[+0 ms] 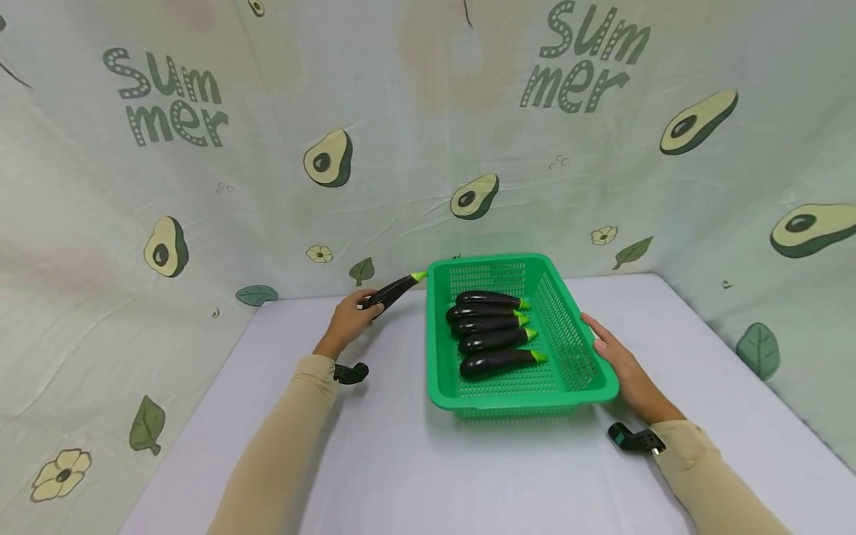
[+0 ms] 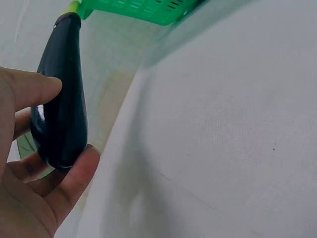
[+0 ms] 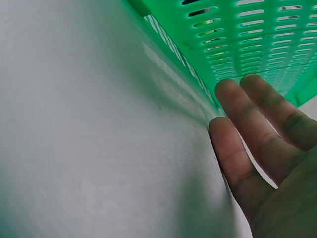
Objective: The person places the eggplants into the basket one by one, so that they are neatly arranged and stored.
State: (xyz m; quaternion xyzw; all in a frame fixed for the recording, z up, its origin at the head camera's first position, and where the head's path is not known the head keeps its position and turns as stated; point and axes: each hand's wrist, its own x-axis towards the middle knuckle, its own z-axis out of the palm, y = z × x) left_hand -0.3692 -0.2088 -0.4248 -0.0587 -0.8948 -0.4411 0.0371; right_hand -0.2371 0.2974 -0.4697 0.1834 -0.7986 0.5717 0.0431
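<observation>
My left hand point(image 1: 350, 318) grips a dark purple eggplant point(image 1: 392, 293) near its rounded end, left of the green basket point(image 1: 438, 394). The eggplant tilts up, its green stem end close to the basket's upper left corner. In the left wrist view, thumb and fingers wrap the eggplant point(image 2: 62, 94). Inside the basket several eggplants point(image 1: 498, 361) lie side by side, stems to the right. My right hand point(image 1: 628, 375) is at the basket's right side, near the rim. Its extended fingers point(image 3: 262, 129) rest against the slotted wall in the right wrist view.
The basket stands on a white-covered table point(image 1: 521, 475). Behind it and along both sides hangs a pale cloth point(image 1: 401, 96) printed with avocados, leaves and lettering. Each wrist wears a black camera mount point(image 1: 351, 373).
</observation>
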